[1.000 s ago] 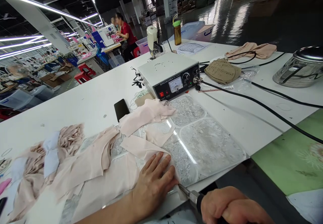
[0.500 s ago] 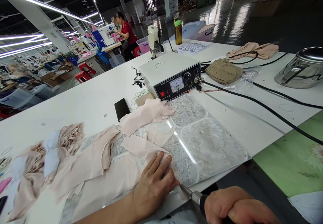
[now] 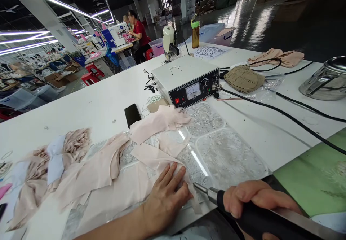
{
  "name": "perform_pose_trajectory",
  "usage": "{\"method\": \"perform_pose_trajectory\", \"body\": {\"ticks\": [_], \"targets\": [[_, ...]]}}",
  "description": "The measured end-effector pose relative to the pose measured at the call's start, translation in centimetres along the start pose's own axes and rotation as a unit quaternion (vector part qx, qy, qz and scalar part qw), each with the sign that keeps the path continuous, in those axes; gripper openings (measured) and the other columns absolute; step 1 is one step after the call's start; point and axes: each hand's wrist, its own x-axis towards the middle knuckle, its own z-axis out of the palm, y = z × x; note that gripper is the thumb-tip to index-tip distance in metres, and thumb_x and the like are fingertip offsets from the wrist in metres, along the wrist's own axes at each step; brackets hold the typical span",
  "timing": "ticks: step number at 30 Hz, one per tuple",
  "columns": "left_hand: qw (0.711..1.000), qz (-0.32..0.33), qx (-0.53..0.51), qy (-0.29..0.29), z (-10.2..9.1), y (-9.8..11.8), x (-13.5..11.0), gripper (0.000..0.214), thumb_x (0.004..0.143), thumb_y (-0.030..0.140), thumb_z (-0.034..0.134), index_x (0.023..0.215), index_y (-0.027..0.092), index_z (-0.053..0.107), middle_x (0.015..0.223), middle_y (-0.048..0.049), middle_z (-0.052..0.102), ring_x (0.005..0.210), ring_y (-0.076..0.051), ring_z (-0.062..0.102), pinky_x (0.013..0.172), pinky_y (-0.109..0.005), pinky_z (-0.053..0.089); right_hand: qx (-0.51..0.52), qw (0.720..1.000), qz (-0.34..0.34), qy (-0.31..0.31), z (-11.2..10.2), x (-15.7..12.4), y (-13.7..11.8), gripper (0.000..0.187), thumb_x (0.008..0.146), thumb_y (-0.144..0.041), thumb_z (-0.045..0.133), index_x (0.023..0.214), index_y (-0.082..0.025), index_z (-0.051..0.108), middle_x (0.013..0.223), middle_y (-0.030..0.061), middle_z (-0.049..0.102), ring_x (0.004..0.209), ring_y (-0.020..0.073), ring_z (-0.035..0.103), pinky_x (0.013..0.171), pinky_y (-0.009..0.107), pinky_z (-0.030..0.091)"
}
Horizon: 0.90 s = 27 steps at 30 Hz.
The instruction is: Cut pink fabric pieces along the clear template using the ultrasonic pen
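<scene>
My left hand (image 3: 166, 198) lies on a pale pink fabric piece (image 3: 159, 160), fingers stretched out and pressing it against a clear-topped, grey marble-patterned mat (image 3: 229, 153). In my right hand (image 3: 256, 200) is a black-handled ultrasonic hand tool (image 3: 243, 214), my fingers wrapped round its grip. Its narrow metal tip points left, close beside the fabric edge near my left thumb. Whether the tip touches the fabric or mat is hard to tell. More cut pink pieces (image 3: 94, 175) spread leftward under and past my left forearm.
Behind the mat stands a control box (image 3: 186, 77) with a dial and a black cable (image 3: 283, 113) running right. A phone (image 3: 132, 115), tied fabric bundles (image 3: 55, 157), brown card templates (image 3: 244, 77), a metal mug (image 3: 324, 77) and a bottle (image 3: 195, 34) share the table. A co-worker (image 3: 139, 34) sits farther back.
The tool in my right hand has moved up and slightly right, its tip leaving the spot by my left thumb. My left hand stays in place on the fabric.
</scene>
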Motion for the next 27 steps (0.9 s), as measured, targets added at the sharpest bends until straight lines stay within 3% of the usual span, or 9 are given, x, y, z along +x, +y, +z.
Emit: {"method": "perform_pose_trajectory", "body": {"ticks": [3,11,16,21,27], "targets": [[1.0,-0.004,-0.005,0.0,0.0,0.0,0.0,0.013,0.094,0.027,0.059,0.092,0.015,0.062,0.127,-0.0149,0.061,0.126,-0.034,0.053,0.099,-0.05,0.052,0.012,1.0,0.005,-0.02,0.8,1.0,-0.7,0.01,0.086,-0.03,0.057,0.097,-0.033,0.057,0.079,0.0034,0.055,0.066,0.0199,0.06,0.061,0.038,0.056],[1.0,-0.002,-0.005,0.014,0.2,0.0,-0.1,0.015,0.094,0.029,0.059,0.095,0.015,0.063,0.127,-0.015,0.061,0.126,-0.033,0.053,0.1,-0.049,0.052,0.008,1.0,-0.011,0.0,1.6,1.3,-0.1,0.01,0.088,-0.031,0.055,0.099,-0.03,0.055,0.081,0.0031,0.053,0.066,0.0183,0.057,0.061,0.037,0.055],[1.0,0.0,-0.002,0.014,0.2,0.0,-0.2,0.016,0.095,0.029,0.057,0.095,0.015,0.064,0.127,-0.0154,0.061,0.126,-0.033,0.053,0.1,-0.049,0.052,-0.007,1.0,-0.018,-0.009,1.6,1.4,0.1,0.009,0.089,-0.032,0.054,0.098,-0.029,0.054,0.078,0.0026,0.054,0.07,0.0189,0.058,0.064,0.035,0.054],[1.0,0.002,0.004,0.028,0.3,0.0,-0.3,0.021,0.095,0.03,0.058,0.109,0.016,0.065,0.126,-0.0146,0.062,0.125,-0.032,0.054,0.099,-0.048,0.053,-0.018,0.999,-0.027,-0.021,1.4,1.6,0.0,0.009,0.089,-0.032,0.054,0.098,-0.029,0.053,0.077,0.0027,0.056,0.069,0.019,0.058,0.061,0.035,0.054],[1.0,0.005,0.002,0.024,0.2,-0.1,-0.3,0.021,0.095,0.031,0.058,0.107,0.015,0.066,0.126,-0.0148,0.062,0.126,-0.033,0.053,0.098,-0.049,0.053,-0.026,1.0,-0.01,-0.014,1.4,1.7,-0.1,0.009,0.089,-0.031,0.055,0.098,-0.03,0.053,0.078,0.0022,0.056,0.069,0.0184,0.059,0.063,0.035,0.054]]}}
